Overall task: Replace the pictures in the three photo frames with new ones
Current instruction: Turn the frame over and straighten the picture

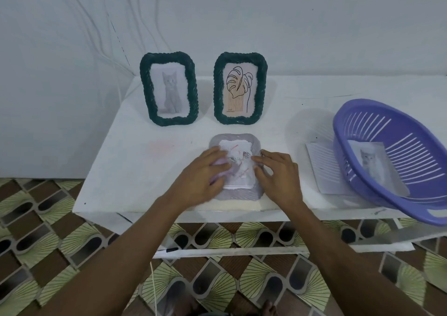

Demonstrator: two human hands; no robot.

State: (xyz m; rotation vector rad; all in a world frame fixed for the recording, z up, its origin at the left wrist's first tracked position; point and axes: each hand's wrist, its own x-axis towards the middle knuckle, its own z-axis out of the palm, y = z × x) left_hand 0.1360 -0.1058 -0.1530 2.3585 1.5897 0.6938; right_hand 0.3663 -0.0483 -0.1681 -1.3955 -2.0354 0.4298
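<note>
Behind the grey frame (239,194) stand cat frame (169,88), leaf frame (240,88); basket (358,106) rightward.

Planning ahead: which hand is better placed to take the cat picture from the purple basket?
Probably the right hand: the purple basket with the cat picture sits on its side, farther from the left hand.

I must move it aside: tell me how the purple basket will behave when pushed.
The purple basket looks like thin slotted plastic, so probably light and quick to slide. It sits tilted, near rim past the table edge, so a push may tip it off. The cat picture inside would likely shift.
</note>
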